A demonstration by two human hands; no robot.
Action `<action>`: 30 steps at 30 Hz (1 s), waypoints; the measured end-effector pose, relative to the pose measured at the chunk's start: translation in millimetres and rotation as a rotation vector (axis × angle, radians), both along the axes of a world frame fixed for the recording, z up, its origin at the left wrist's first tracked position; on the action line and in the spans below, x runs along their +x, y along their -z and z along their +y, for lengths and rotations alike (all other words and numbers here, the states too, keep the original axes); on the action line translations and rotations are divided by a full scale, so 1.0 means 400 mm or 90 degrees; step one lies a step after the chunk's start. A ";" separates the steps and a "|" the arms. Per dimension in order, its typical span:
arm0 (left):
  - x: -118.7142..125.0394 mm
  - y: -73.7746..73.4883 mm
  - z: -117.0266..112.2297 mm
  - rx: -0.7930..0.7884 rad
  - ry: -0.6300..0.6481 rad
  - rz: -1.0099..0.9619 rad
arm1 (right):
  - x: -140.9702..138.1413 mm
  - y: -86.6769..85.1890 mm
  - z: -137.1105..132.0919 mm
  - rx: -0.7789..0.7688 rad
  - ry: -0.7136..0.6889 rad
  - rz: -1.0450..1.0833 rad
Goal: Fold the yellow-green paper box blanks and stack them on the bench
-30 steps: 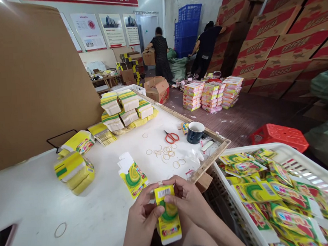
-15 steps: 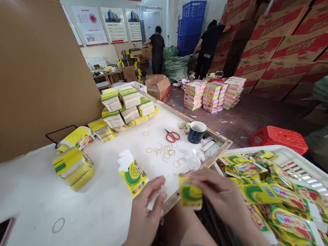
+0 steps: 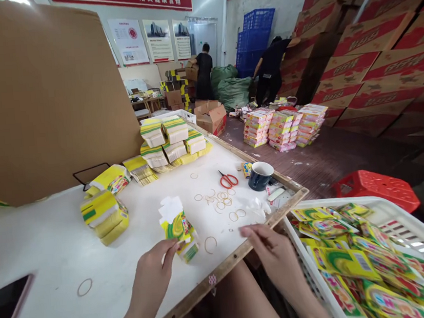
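Note:
My left hand (image 3: 152,269) is at the near side of the white table, thumb and index finger pinched on the edge of a flat yellow-green printed carton (image 3: 176,229). The carton's white flaps point away from me, and another yellow carton piece shows partly beneath it. My right hand (image 3: 274,249) hovers near the table's wooden edge, left of the basket. Its fingers are loosely bent and slightly blurred, with nothing visible in them. Several similar folded cartons (image 3: 343,264) lie heaped in the white plastic basket (image 3: 395,208) at my right.
Bundled carton stacks (image 3: 174,149) stand at the table's far side, another bundle (image 3: 104,216) at left. Loose rubber bands (image 3: 222,200), red-handled scissors (image 3: 228,179), a dark mug (image 3: 260,177) and a phone (image 3: 11,312) lie about. A red stool (image 3: 379,190) stands beyond the basket. Two people are farther back.
The small yellow carton has left my right hand. My left hand has moved left and taken hold of the flat carton on the table. The view has shifted slightly.

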State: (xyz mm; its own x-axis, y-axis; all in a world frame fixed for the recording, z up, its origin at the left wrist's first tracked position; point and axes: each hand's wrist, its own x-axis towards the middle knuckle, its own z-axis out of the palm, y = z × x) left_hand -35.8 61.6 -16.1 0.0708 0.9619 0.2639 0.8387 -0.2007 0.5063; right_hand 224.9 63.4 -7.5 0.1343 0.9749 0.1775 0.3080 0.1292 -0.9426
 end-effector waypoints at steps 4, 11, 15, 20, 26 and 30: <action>0.035 -0.017 -0.064 0.279 0.176 0.014 | -0.106 0.016 0.003 -0.171 -0.173 0.246; 0.130 0.011 -0.105 0.231 0.264 -0.218 | -0.105 0.029 -0.010 -0.197 -0.131 0.431; 0.138 -0.002 -0.096 0.035 0.018 -0.595 | -0.108 0.035 -0.026 -0.187 -0.100 0.435; 0.146 -0.037 -0.086 -0.306 -0.024 -0.963 | -0.135 0.052 -0.035 -0.202 -0.189 0.465; 0.152 -0.043 -0.104 -0.357 0.030 -1.051 | -0.136 0.045 -0.039 -0.251 -0.230 0.537; 0.146 -0.038 -0.093 -0.333 0.034 -1.008 | -0.132 0.032 -0.040 -0.231 -0.212 0.497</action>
State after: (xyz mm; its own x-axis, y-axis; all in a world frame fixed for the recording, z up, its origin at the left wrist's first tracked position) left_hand 22.6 24.3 -1.0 0.0987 0.9691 -0.2260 -0.5358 0.2431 0.8086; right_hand 172.0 47.6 -20.4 -0.2101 0.9629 -0.1696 -0.4318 -0.2470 -0.8675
